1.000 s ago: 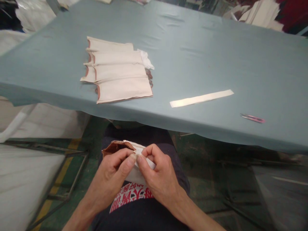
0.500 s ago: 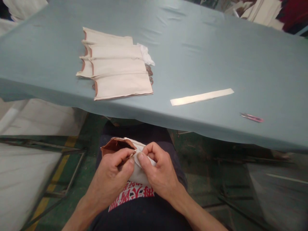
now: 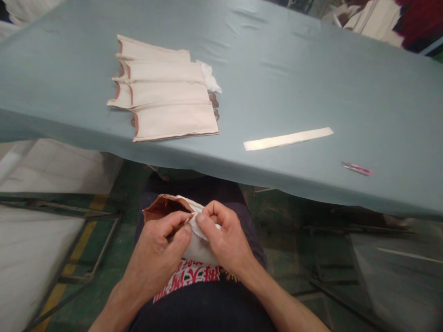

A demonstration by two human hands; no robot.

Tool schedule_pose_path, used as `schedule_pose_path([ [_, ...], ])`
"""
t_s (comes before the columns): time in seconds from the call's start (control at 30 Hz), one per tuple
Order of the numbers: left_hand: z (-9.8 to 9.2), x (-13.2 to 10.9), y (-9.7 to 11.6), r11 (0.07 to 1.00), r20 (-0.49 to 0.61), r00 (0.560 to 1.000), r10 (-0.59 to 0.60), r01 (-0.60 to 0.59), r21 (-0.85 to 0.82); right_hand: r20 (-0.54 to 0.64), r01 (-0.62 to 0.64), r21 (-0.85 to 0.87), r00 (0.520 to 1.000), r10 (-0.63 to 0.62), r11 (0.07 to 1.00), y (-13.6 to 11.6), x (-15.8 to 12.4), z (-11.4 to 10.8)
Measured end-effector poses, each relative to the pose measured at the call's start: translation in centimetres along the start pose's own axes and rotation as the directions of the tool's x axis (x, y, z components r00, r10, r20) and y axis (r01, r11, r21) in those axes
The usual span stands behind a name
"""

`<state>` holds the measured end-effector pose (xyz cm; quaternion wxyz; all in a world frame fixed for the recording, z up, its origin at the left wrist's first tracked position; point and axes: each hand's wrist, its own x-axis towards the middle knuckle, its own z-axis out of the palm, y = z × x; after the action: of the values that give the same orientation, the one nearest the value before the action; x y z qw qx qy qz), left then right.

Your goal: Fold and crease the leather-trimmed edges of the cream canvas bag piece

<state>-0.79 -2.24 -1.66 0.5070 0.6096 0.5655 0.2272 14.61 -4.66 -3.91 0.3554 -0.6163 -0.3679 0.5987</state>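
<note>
On my lap lies a white cloth bag point(image 3: 200, 251) with a brown lining and red printed characters on its lower part. Its mouth gapes at the far left, showing the brown inside. My left hand point(image 3: 162, 246) pinches the bag's edge between thumb and forefinger. Close beside it, my right hand point(image 3: 224, 235) pinches white fabric at the same edge, its fingers curled. The fingertips of both hands nearly meet there. Whether anything small sits between them is hidden.
Ahead stands a table with a blue-green cover point(image 3: 277, 92). On it lie several overlapping cream fabric pieces point(image 3: 176, 122) with brown edges, a crumpled white scrap point(image 3: 210, 77), a pale strip point(image 3: 287, 139) and pink-handled thread snips point(image 3: 358, 168). Metal frames point(image 3: 104, 249) flank my legs.
My right thumb and fingers have shifted slightly along the pinched fabric. The left hand keeps its pinch. The whole view has moved a little.
</note>
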Motion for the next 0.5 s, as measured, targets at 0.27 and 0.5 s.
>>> schedule_pose_path([
  [0.27,-0.40,-0.11,-0.48,1.000,0.030,1.000,0.007,-0.008,0.028,-0.021,0.004,0.066,1.000,-0.002,0.998,-0.15,0.03,0.17],
  [0.5,-0.03,-0.29,0.12,0.985,-0.030,0.991,0.127,-0.123,0.122,0.034,-0.044,0.130,0.999,0.040,0.991,0.38,0.13,0.24],
])
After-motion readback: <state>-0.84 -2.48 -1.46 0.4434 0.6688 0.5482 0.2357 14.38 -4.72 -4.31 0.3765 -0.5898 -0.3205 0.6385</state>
